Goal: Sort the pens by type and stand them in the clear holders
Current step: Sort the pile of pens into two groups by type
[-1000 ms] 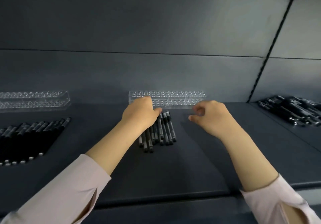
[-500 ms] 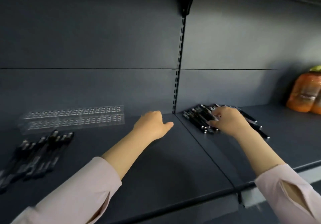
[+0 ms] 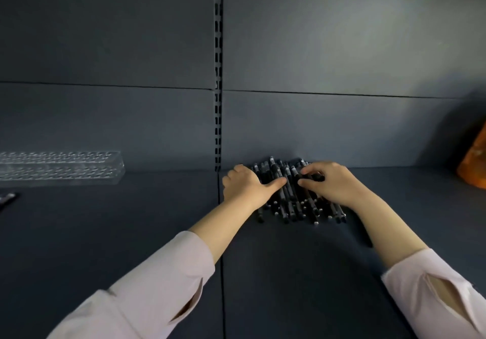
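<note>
**Both hands on the pile of pens (image 3: 286, 202)**

The pens lie flat in a loose black pile on the shelf (image 3: 289, 273), under and between both hands. The right hand (image 3: 332, 185) pinches pens near the pile's far end between thumb and fingertips. The left hand (image 3: 243, 187) rests on the pile's left edge, thumb stretched across the pens. Its fingers are curled under and hidden, so I cannot tell whether it holds anything. The clear holder (image 3: 60, 167) stands well left of the left hand.

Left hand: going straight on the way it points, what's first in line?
The pens: the left hand touches the pile's left edge, thumb lying on it. Behind them, probably the back wall; depth unclear.
</note>
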`<state>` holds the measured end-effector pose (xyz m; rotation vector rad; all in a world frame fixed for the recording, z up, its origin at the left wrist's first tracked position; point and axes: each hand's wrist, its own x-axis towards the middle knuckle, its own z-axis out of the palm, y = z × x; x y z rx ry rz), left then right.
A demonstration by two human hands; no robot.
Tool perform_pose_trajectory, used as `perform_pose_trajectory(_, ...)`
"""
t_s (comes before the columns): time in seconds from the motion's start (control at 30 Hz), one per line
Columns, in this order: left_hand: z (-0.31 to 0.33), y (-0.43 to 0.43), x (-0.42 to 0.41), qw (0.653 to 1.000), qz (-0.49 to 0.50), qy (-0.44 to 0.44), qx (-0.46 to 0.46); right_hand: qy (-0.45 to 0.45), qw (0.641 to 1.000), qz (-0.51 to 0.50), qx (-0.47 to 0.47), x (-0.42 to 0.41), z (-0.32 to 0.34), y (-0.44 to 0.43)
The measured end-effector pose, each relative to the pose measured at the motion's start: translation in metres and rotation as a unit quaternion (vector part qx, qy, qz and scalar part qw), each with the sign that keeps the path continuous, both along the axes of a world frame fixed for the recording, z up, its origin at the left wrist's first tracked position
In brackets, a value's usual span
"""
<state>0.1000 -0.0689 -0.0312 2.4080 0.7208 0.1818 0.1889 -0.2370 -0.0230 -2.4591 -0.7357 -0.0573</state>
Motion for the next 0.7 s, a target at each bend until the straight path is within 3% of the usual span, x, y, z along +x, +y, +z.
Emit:
perform_pose_trajectory(0.13,-0.002,-0.010,0.020,0.999,0.037,0.036,0.008,0.025,0.996,0.008,0.090,0.014,-0.008,-0.003)
perform_pose_trajectory(0.33,0.005,-0.010,0.029,0.996,0.044,0.067,-0.045,0.055,0.990,0.000,0.129,0.024,-0.014,-0.005)
perform_pose_trajectory(0.53,0.006,-0.012,0.032,0.983,0.032,0.013,-0.182,0.057,0.988,-0.009,0.145,0.026,-0.018,-0.003)
perform_pose_trajectory(0.7,0.007,-0.014,0.026,0.974,0.039,-0.027,-0.220,0.060,0.987,-0.020,0.148,0.025,-0.018,-0.001)
